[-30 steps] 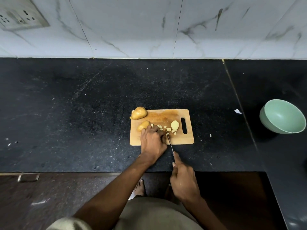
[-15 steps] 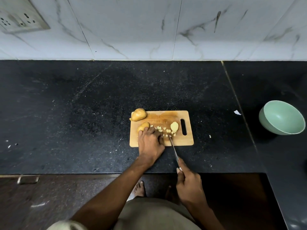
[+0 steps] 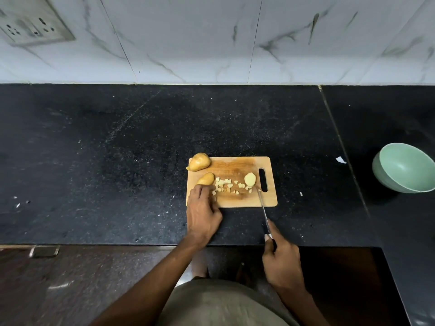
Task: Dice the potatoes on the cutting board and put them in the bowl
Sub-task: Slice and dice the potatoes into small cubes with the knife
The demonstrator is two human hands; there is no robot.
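In the head view, the left hand (image 3: pixel 203 214) is laid over the near left corner of the cutting board (image 3: pixel 249 201), its fingers bent down onto the wood just beside a potato half (image 3: pixel 206 178); whether anything is pinched under the fingertips cannot be told. The right hand (image 3: pixel 281 260) is held off the near edge of the counter (image 3: pixel 117 161), and the handle of a knife (image 3: pixel 264 209) is grasped in it, with the forefinger stretched along the top. The blade is angled up and left, and its tip is set on the board near the handle slot at the board's right end.

A scatter of diced potato (image 3: pixel 227 185) is seen across the middle of the board, between the potato half and a pale cut piece (image 3: pixel 250 179) that lies just left of the slot. A whole potato (image 3: pixel 199 162) is placed at the far left corner of the board, slightly overhanging its edge.

A green bowl (image 3: pixel 404 168) is set well apart from the board, towards the right edge of the counter, and no potato is seen in it. Small white scraps are scattered on the dark counter. A socket plate (image 3: pixel 33 22) is fixed to the marble wall at the far left.
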